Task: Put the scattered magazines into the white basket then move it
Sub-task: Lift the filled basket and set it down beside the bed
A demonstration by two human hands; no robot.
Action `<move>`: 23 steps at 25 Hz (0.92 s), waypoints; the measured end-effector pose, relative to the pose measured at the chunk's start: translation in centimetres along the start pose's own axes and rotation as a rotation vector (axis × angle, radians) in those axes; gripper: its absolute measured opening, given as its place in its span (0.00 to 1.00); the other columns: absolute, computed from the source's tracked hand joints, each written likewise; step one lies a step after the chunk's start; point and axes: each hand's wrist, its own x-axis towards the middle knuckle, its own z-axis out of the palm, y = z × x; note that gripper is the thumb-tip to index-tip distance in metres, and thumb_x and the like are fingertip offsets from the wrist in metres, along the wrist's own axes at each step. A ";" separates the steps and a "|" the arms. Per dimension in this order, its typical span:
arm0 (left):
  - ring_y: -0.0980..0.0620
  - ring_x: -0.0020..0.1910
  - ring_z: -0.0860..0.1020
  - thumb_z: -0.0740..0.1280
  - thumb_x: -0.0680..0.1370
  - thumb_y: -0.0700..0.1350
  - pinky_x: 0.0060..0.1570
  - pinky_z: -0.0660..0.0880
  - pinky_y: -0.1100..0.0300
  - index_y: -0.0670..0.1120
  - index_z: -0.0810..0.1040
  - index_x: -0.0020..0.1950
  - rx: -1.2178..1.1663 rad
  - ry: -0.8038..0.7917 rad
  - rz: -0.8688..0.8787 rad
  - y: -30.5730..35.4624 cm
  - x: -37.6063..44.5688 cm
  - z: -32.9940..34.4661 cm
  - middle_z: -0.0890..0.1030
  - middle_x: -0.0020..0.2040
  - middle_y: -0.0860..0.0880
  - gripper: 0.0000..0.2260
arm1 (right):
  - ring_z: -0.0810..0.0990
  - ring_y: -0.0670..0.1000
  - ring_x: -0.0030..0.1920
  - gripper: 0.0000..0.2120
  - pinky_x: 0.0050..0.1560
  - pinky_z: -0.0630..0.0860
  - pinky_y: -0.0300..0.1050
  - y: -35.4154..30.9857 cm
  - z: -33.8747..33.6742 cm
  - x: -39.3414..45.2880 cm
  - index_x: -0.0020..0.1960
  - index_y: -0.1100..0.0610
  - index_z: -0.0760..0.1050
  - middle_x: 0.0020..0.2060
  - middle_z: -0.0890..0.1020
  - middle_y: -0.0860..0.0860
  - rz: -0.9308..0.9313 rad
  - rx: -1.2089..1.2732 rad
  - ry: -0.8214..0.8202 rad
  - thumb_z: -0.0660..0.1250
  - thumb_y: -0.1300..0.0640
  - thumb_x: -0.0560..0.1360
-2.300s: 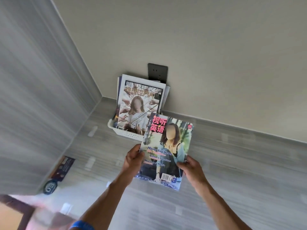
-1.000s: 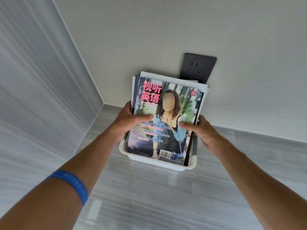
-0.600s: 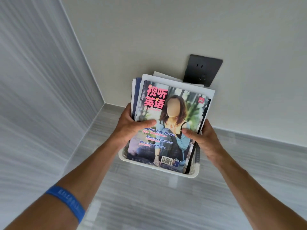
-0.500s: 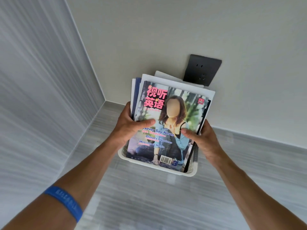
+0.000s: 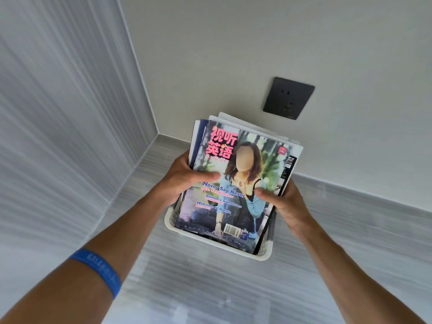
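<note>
White basket (image 5: 219, 245) is seen on the grey wood-grain floor (image 5: 198, 288), near the corner where the ribbed side panel (image 5: 58, 113) meets the plain back wall (image 5: 257, 43). A stack of magazines (image 5: 287, 174) stands upright inside the basket, tops leaning toward the back wall. The front magazine (image 5: 233, 183) is faced toward the camera — pink Chinese title, a seated figure, a barcode at its lower edge, which sits behind the basket's near rim. The left hand (image 5: 184, 181) is closed around the stack's left edge, thumb pressed flat across the front cover, fingers hidden behind the stack. The right hand (image 5: 285, 202) is closed on the stack's right edge, thumb laid on the cover, remaining fingers wrapped behind — whether the basket wall is also touched cannot be told. A blue wristband (image 5: 98, 270) is worn on the left forearm. A dark wall socket (image 5: 288, 98) is mounted on the back wall, above and right of the magazine tops, apart from them. A grey skirting strip (image 5: 350, 192) is run along the base of the back wall.
</note>
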 end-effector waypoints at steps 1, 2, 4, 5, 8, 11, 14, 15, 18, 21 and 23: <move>0.47 0.52 0.84 0.84 0.56 0.43 0.58 0.78 0.44 0.47 0.76 0.60 -0.038 0.009 0.028 0.0 -0.7 -0.2 0.86 0.52 0.47 0.34 | 0.85 0.54 0.50 0.29 0.45 0.80 0.41 -0.4 0.0 -0.3 0.61 0.63 0.73 0.52 0.85 0.59 -0.042 0.010 0.005 0.77 0.66 0.62; 0.45 0.53 0.84 0.84 0.56 0.41 0.57 0.79 0.45 0.47 0.76 0.60 -0.072 0.019 0.064 0.1 -1.4 -0.4 0.85 0.54 0.46 0.35 | 0.85 0.55 0.50 0.29 0.46 0.81 0.43 -0.8 0.1 -0.6 0.61 0.64 0.73 0.52 0.84 0.60 -0.077 0.016 0.004 0.77 0.67 0.62; 0.45 0.54 0.84 0.81 0.58 0.36 0.53 0.81 0.49 0.46 0.75 0.61 -0.120 0.034 0.141 0.2 -2.7 -0.5 0.85 0.54 0.45 0.33 | 0.84 0.59 0.51 0.30 0.48 0.81 0.48 -1.5 0.2 -1.1 0.61 0.66 0.72 0.52 0.84 0.62 -0.111 0.015 0.005 0.78 0.68 0.62; 0.45 0.53 0.84 0.80 0.59 0.34 0.51 0.81 0.51 0.45 0.75 0.61 -0.137 0.040 0.165 0.2 -3.3 -0.6 0.85 0.54 0.45 0.32 | 0.84 0.59 0.51 0.30 0.48 0.81 0.48 -1.8 0.2 -1.4 0.61 0.67 0.72 0.52 0.84 0.63 -0.125 0.017 0.013 0.79 0.67 0.61; 0.54 0.45 0.85 0.78 0.63 0.31 0.45 0.82 0.59 0.44 0.74 0.59 -0.070 -0.008 0.136 0.0 -4.3 -1.1 0.85 0.48 0.46 0.28 | 0.85 0.56 0.50 0.35 0.48 0.81 0.46 -2.6 0.5 -2.1 0.60 0.67 0.74 0.50 0.85 0.59 -0.125 -0.034 -0.035 0.83 0.60 0.58; 0.61 0.41 0.84 0.81 0.63 0.35 0.39 0.80 0.68 0.42 0.75 0.60 0.135 -0.057 0.076 -0.5 -4.6 -1.9 0.86 0.44 0.51 0.28 | 0.85 0.55 0.51 0.36 0.50 0.81 0.46 -2.3 0.1 -2.0 0.62 0.66 0.72 0.51 0.85 0.57 -0.056 -0.127 -0.076 0.82 0.65 0.58; 0.63 0.44 0.83 0.83 0.60 0.41 0.41 0.78 0.68 0.47 0.76 0.60 0.256 -0.070 0.022 -1.1 -3.8 -2.1 0.86 0.46 0.54 0.31 | 0.85 0.51 0.49 0.37 0.52 0.79 0.48 -0.9 0.1 -2.4 0.61 0.63 0.73 0.49 0.86 0.54 0.049 -0.244 -0.104 0.84 0.58 0.56; 0.63 0.44 0.83 0.83 0.60 0.42 0.43 0.78 0.66 0.48 0.76 0.59 0.274 -0.074 0.008 -1.3 -3.2 -2.2 0.86 0.46 0.55 0.31 | 0.85 0.51 0.50 0.37 0.54 0.79 0.50 -0.3 0.3 -2.5 0.61 0.62 0.74 0.50 0.86 0.53 0.070 -0.270 -0.092 0.84 0.56 0.56; 0.62 0.46 0.83 0.83 0.60 0.41 0.46 0.77 0.66 0.48 0.77 0.57 0.272 -0.099 -0.015 -2.9 -2.2 -2.2 0.86 0.45 0.54 0.29 | 0.85 0.51 0.51 0.35 0.55 0.79 0.53 0.8 0.5 -2.4 0.59 0.59 0.77 0.49 0.86 0.51 0.075 -0.317 -0.024 0.83 0.51 0.56; 0.57 0.52 0.83 0.85 0.54 0.44 0.52 0.79 0.64 0.45 0.77 0.60 0.279 -0.033 -0.022 -5.4 -1.7 -1.9 0.86 0.50 0.51 0.36 | 0.86 0.48 0.47 0.34 0.47 0.81 0.45 1.2 1.4 -3.1 0.59 0.58 0.77 0.48 0.86 0.50 0.203 -0.278 -0.005 0.84 0.56 0.56; 0.55 0.53 0.83 0.86 0.52 0.46 0.56 0.79 0.58 0.45 0.77 0.60 0.271 0.012 -0.041 -6.4 -1.9 -1.6 0.85 0.51 0.51 0.38 | 0.85 0.47 0.43 0.27 0.38 0.78 0.39 1.3 2.1 -4.1 0.56 0.57 0.79 0.45 0.87 0.50 0.293 -0.233 0.035 0.82 0.59 0.59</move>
